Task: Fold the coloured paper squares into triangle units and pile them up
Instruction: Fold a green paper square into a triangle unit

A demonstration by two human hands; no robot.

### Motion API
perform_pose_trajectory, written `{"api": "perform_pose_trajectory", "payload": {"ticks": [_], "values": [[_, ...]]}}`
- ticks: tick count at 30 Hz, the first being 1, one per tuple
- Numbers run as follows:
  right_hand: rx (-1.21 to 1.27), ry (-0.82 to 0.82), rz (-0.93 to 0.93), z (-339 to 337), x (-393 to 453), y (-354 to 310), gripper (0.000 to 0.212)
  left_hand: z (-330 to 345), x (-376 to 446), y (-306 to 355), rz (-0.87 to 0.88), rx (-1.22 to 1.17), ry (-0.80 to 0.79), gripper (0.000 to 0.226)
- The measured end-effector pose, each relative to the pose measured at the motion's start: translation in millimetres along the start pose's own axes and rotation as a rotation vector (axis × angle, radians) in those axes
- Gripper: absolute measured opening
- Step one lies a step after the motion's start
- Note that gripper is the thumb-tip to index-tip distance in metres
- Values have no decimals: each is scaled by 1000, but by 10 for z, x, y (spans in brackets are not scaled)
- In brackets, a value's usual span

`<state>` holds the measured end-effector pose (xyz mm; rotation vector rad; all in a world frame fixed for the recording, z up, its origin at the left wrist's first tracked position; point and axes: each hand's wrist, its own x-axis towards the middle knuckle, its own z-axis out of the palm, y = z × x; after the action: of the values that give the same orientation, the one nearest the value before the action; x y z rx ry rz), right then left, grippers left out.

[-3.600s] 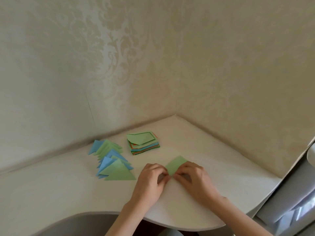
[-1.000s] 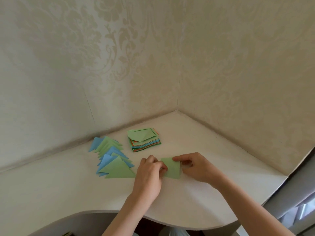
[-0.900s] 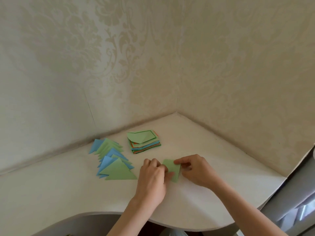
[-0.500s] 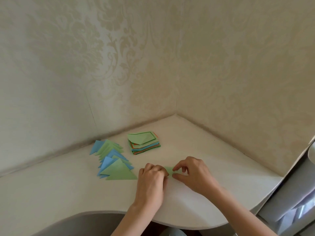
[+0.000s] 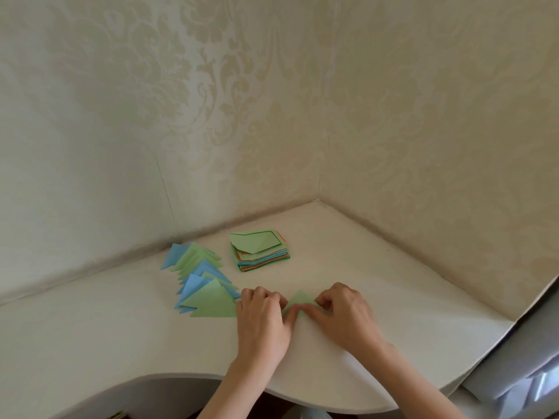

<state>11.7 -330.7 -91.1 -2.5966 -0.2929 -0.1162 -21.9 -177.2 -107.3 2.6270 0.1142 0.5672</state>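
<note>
Both hands, left hand (image 5: 262, 316) and right hand (image 5: 344, 316), pinch a small green folded paper triangle (image 5: 299, 301) on the matte white curved corner desk (image 5: 378, 282), beside fanned blue-green triangle units (image 5: 203, 282); damask-embossed cream wallpaper (image 5: 272, 116) behind.

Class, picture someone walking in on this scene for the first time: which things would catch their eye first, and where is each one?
First, the two hands, left hand and right hand, pressing a small green paper at the table's near edge. Next, the fanned row of blue and green triangles just left of them. Behind, towards the corner, sits a stack of coloured squares.
</note>
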Motion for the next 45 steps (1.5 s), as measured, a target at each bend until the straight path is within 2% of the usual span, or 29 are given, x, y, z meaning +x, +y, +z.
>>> {"api": "perform_pose_trajectory", "payload": {"ticks": [4,8,15,22,25,27,31,33,35,38,45], "values": [[-16,-1,39,-14,31,-17,33,44,12,-18,10,23,50,26],[57,-26,74,-36,58,18,30,54,32,-81,0,-70,66,27],[252,-92,40,-146,60,168,16,-65,45,-173,2,-235,-35,16],[266,-61,9,-117,17,144,18,-52,-26,7,70,-94,-61,33],[239,-43,-21,-74,-1,148,12,-26,-64,201,30,-48,-55,24],[229,-37,-24,-57,-1,160,10,-27,-45,273,-29,-43,-81,29],[214,-58,-4,-72,13,135,11,-64,33,260,-100,-185,-137,33],[233,-30,5,-83,18,76,10,-114,19,205,-47,-222,-103,26],[256,69,-29,-68,31,0,8,-216,-26,84,-6,-218,-30,20],[262,176,-92,3,101,-120,4,-446,-107,-216,-48,-235,56,19],[228,164,-170,212,668,-581,19,-726,-237,-769,-149,-196,55,19]]}}
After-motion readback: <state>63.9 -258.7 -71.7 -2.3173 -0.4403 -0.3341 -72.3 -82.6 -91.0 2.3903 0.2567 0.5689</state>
